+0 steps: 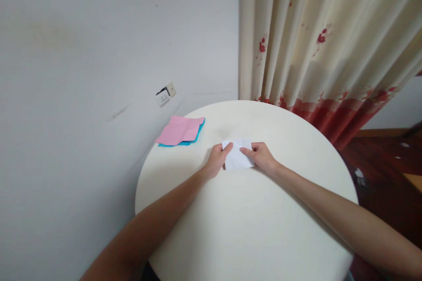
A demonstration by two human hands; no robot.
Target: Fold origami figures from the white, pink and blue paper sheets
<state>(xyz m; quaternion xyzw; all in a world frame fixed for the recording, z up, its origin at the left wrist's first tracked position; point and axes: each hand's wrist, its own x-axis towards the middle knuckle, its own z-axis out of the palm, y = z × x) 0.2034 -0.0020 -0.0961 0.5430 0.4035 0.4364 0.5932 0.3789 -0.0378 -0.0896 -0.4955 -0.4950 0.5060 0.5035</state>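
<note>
Presently both hands are pressing on a white paper (238,155) lying flat on the round table (250,228), near its middle toward the far side. Left hand (217,159) is curling at the paper's left edge, fingertips bearing down on the upper left corner. Right hand (262,156) is resting at the right edge, forefinger and thumb pinching that side. Forearms are reaching in from the near rim. Pink paper (180,131) is lying over blue paper (194,138) at the far left rim, well apart. Curtain (323,39) is hanging behind; a wall socket (165,95) is showing at left.
</note>
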